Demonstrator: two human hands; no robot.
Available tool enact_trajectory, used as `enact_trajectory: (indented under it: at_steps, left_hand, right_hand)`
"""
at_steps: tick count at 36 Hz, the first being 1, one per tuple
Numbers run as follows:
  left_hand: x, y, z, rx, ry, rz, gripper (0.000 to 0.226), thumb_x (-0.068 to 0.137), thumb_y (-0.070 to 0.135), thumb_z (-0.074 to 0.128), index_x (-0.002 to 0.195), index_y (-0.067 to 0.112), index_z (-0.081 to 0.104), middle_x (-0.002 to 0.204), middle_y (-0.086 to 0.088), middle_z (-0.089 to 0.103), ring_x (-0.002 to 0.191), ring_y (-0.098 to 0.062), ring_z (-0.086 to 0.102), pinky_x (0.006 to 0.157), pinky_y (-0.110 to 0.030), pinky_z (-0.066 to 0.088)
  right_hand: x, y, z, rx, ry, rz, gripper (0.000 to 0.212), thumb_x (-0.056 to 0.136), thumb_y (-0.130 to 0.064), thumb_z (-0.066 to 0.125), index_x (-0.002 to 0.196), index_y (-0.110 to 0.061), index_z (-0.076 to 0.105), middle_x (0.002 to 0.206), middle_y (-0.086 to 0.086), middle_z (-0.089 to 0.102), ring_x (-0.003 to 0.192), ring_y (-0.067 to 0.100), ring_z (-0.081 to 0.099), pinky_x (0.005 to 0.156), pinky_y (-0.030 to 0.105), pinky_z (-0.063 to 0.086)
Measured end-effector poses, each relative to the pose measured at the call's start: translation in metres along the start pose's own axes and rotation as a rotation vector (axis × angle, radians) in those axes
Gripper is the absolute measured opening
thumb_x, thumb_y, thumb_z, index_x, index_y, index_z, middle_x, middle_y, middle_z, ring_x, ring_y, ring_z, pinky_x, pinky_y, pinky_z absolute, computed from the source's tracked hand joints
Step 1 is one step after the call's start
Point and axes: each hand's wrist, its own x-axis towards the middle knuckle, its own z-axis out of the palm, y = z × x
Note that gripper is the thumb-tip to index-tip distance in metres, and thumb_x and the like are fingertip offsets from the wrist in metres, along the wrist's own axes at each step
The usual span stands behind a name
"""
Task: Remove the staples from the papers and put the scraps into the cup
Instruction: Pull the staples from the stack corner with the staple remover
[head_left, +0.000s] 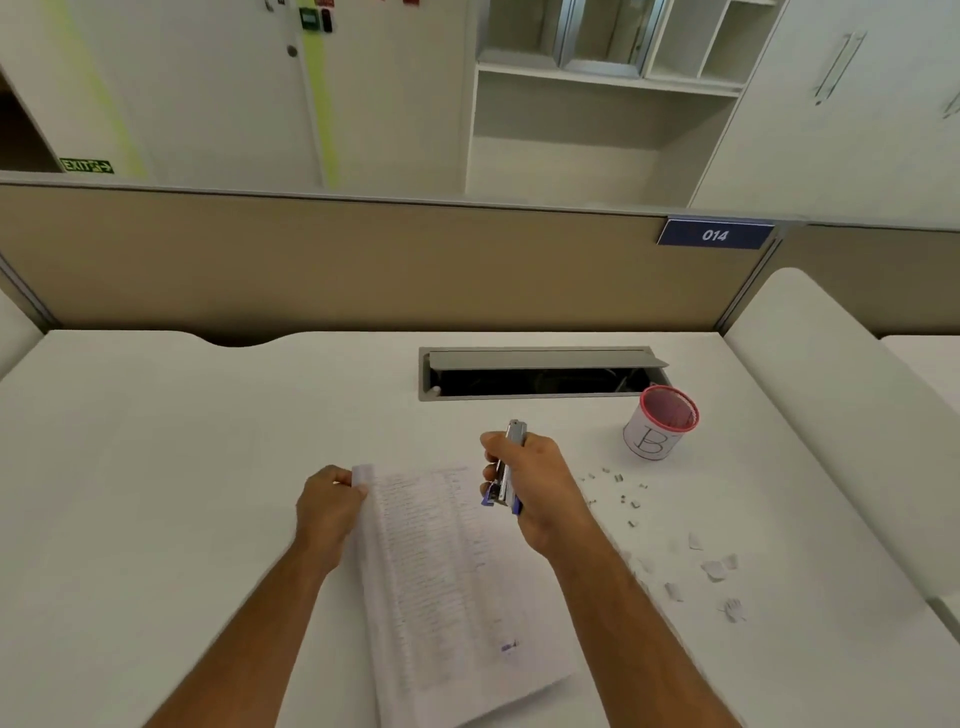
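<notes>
Head cam: both hands at far end of the papers, staple tool held in R.

L hand (328, 506) has its fingers (340, 475) pinched together on the curled far-left corner of the papers (441, 582), which lie flat on the white surface (156, 467) and run back toward the person between both forearms. R hand (530, 483) fingers clamped round a silver/blue stapler-type tool (506, 470), held upright just above the far-right edge of the sheets. Right of those fingers: loose staples (618, 491) scattered on the surface, w/ torn paper scraps (711, 569) nearer the person. Cup (660, 422), red rim, marked "B", stands upright beyond the staples, well apart from both hands, near the open cable slot (540, 382).
</notes>
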Motion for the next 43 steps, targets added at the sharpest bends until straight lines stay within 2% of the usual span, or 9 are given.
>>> enact_trajectory:
  at_steps: [5,13,16,18,20,29,35,39,43]
  left_hand:
    - [0.005,-0.008,0.005,0.183,0.092,0.119,0.007,0.09,0.006,0.06,0.083,0.008,0.06,0.077,-0.005,0.063,0.064,-0.017,0.053,0.052,-0.025,0.04]
    - [0.006,-0.017,0.006,0.225,0.087,0.122,0.003,0.091,0.003,0.06,0.091,0.002,0.062,0.088,-0.012,0.067,0.083,-0.031,0.063,0.056,-0.024,0.041]
    - [0.002,-0.009,0.013,0.281,0.114,0.148,0.025,0.09,0.007,0.062,0.114,0.0,0.06,0.107,-0.018,0.067,0.105,-0.038,0.063,0.078,-0.037,0.054]
    - [-0.002,-0.001,0.019,0.41,0.149,0.158,0.045,0.091,0.014,0.065,0.133,0.004,0.053,0.127,-0.02,0.059,0.121,-0.039,0.053,0.097,-0.052,0.046]
    - [-0.007,0.009,0.028,0.431,0.166,0.206,0.045,0.092,0.016,0.065,0.134,0.008,0.052,0.132,-0.019,0.055,0.125,-0.037,0.049,0.101,-0.055,0.041]
    - [-0.035,0.04,0.068,0.279,0.099,0.382,0.018,0.093,0.013,0.067,0.111,0.013,0.067,0.122,-0.009,0.062,0.114,-0.026,0.06,0.099,-0.046,0.049]
    - [-0.046,0.042,0.084,0.12,-0.305,0.39,0.015,0.093,0.02,0.07,0.108,0.022,0.073,0.099,0.014,0.071,0.094,0.0,0.065,0.082,-0.015,0.052]
    - [-0.045,0.042,0.092,0.114,-0.314,0.39,0.022,0.095,0.021,0.067,0.117,0.021,0.071,0.104,0.013,0.07,0.097,-0.004,0.066,0.088,-0.025,0.057]
    - [-0.043,0.041,0.096,0.08,-0.317,0.339,0.016,0.094,0.018,0.069,0.109,0.015,0.073,0.095,0.004,0.074,0.086,-0.011,0.072,0.075,-0.023,0.061]
  right_hand:
    - [0.009,0.02,-0.002,-0.035,0.016,0.024,0.01,0.096,-0.018,0.063,0.097,-0.008,0.064,0.084,0.009,0.058,0.064,0.014,0.059,0.059,0.028,0.057]
    - [0.025,0.042,-0.003,-0.114,0.014,0.05,0.008,0.095,-0.019,0.063,0.092,-0.011,0.063,0.081,0.006,0.059,0.061,0.011,0.059,0.061,0.028,0.058]
    - [0.031,0.047,-0.004,-0.149,0.026,0.056,0.009,0.095,-0.02,0.063,0.091,-0.013,0.063,0.08,0.005,0.059,0.062,0.011,0.06,0.067,0.033,0.056]
    - [0.036,0.05,-0.004,-0.141,0.027,0.058,0.01,0.095,-0.02,0.062,0.092,-0.01,0.063,0.08,0.005,0.059,0.062,0.011,0.059,0.065,0.031,0.056]
    - [0.039,0.054,-0.005,-0.122,0.033,0.061,0.01,0.095,-0.018,0.062,0.095,-0.008,0.062,0.081,0.006,0.058,0.063,0.013,0.058,0.061,0.029,0.057]
    - [0.066,0.063,-0.016,-0.357,0.158,0.083,0.007,0.097,-0.017,0.057,0.092,-0.011,0.059,0.083,0.008,0.061,0.07,0.017,0.061,0.061,0.029,0.055]
    - [0.081,0.055,-0.03,-0.165,0.02,0.145,0.014,0.091,-0.013,0.065,0.096,-0.001,0.061,0.084,0.012,0.061,0.065,0.02,0.064,0.066,0.039,0.061]
    - [0.086,0.06,-0.032,-0.136,0.004,0.165,0.019,0.091,-0.018,0.066,0.102,-0.003,0.062,0.089,0.012,0.064,0.069,0.019,0.067,0.068,0.038,0.063]
    - [0.088,0.068,-0.032,-0.1,-0.028,0.189,0.025,0.09,-0.018,0.067,0.106,0.001,0.064,0.09,0.013,0.065,0.072,0.021,0.067,0.071,0.039,0.062]
